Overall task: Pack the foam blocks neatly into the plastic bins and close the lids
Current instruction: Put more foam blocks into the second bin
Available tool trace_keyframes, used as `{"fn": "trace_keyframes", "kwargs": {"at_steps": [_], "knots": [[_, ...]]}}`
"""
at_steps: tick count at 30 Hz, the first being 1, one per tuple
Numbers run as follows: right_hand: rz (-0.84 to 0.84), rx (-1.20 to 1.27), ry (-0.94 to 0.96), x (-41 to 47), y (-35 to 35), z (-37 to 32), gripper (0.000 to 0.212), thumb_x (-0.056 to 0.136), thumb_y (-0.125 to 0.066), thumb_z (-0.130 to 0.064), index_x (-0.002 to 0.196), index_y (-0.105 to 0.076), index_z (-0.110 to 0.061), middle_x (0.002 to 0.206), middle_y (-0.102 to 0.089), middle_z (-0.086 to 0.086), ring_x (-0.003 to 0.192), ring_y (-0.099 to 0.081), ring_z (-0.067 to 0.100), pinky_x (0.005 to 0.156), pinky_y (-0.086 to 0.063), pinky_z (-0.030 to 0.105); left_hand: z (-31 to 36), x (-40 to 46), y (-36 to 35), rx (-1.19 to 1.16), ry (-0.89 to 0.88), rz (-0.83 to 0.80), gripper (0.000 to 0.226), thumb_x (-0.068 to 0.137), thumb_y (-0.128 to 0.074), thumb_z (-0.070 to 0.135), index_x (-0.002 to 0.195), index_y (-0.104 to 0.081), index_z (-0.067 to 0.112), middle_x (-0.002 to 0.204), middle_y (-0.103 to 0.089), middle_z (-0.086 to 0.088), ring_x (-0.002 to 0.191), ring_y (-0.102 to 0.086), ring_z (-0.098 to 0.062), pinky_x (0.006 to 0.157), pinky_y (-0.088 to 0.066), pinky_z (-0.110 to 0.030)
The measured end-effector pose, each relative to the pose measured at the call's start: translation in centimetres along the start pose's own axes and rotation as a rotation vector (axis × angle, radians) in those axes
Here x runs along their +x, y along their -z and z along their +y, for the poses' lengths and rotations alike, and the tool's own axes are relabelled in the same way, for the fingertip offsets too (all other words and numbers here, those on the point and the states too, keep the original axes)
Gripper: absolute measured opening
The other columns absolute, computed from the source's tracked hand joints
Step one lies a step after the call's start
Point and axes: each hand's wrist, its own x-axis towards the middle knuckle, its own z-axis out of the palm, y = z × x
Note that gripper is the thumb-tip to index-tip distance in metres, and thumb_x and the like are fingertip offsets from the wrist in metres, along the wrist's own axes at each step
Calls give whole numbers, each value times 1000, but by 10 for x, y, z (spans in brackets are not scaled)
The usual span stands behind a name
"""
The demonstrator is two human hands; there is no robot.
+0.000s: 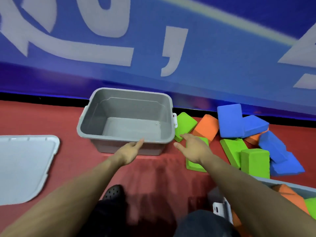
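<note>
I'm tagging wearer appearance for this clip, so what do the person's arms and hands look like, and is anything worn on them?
Both forearms are bare as far as the frame shows: no sleeves in view. The left hand and right hand have no gloves, and no rings, watch or wristband can be made out, though the picture is a little soft. No markings show on either arm.

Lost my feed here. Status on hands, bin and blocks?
Left hand open, fingers at grey bin rim. Right hand open over green block. Bin empty, lid off. Blocks piled right of the bin, nothing blocking.
</note>
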Motion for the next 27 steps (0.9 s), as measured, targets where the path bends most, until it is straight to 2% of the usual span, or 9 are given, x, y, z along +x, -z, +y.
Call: {"fn": "trace_keyframes", "kwargs": {"at_steps": [5,9,12,16,18,20,24,25,27], "knots": [[-118,-65,73,69,-43,-51,65,95,-46,-66,143,-51,-24,145,-55,2,133,-51,26,108,-40,36,-77,39,65,340,-71,278,80,95,-35,72,155,-36,20,158,-38,-9,146,-34,-28,121,-28,-43],[-157,-173,128,107,-86,-40,69,93,-39,-74,143,-52,-27,144,-57,-1,133,-50,25,111,-36,37,-122,77,76,691,-182,345,111,76,0,92,154,-38,23,159,-38,-4,149,-27,-27,124,-20,-45],[-129,-199,125,124,-102,-21,67,92,-35,-77,136,-57,-32,136,-61,-2,131,-48,22,117,-28,42,-122,107,67,747,-234,323,114,74,6,93,152,-43,26,154,-45,3,147,-33,-21,124,-16,-49],[-78,-108,144,134,-109,-9,59,94,-41,-72,111,-69,-23,109,-68,3,118,-50,24,110,-34,40,-96,133,36,709,-204,217,83,84,-25,85,139,-54,31,136,-60,7,133,-50,-17,123,-18,-47],[-72,18,111,133,-107,-9,55,95,-49,-66,107,-72,-18,101,-66,7,116,-49,25,103,-40,37,-84,133,28,766,-189,199,71,86,-30,82,126,-60,31,120,-63,5,120,-56,-20,109,-29,-43],[-107,103,92,126,-105,-5,51,94,-54,-64,104,-73,-18,94,-61,5,116,-49,25,98,-44,34,-75,127,29,802,-183,148,70,80,-28,85,109,-60,29,104,-58,5,109,-58,-23,90,-32,-39],[-217,143,155,104,-111,7,43,91,-60,-62,100,-75,-23,101,-70,2,115,-50,23,97,-43,32,-71,111,40,760,-194,-81,94,60,-23,97,104,-61,23,93,-54,8,96,-58,-21,83,-44,-35],[-230,135,170,97,-113,9,41,91,-61,-61,98,-76,-24,102,-72,-1,115,-51,21,100,-41,32,-72,105,38,732,-184,-153,92,62,-29,97,103,-61,22,93,-56,8,93,-57,-20,82,-46,-33],[-241,62,215,85,-113,10,39,89,-63,-62,93,-78,-27,101,-75,-8,112,-56,16,107,-36,34,-74,92,30,703,-118,-299,68,73,-55,85,99,-60,22,95,-63,5,90,-59,-19,80,-48,-29]]}}
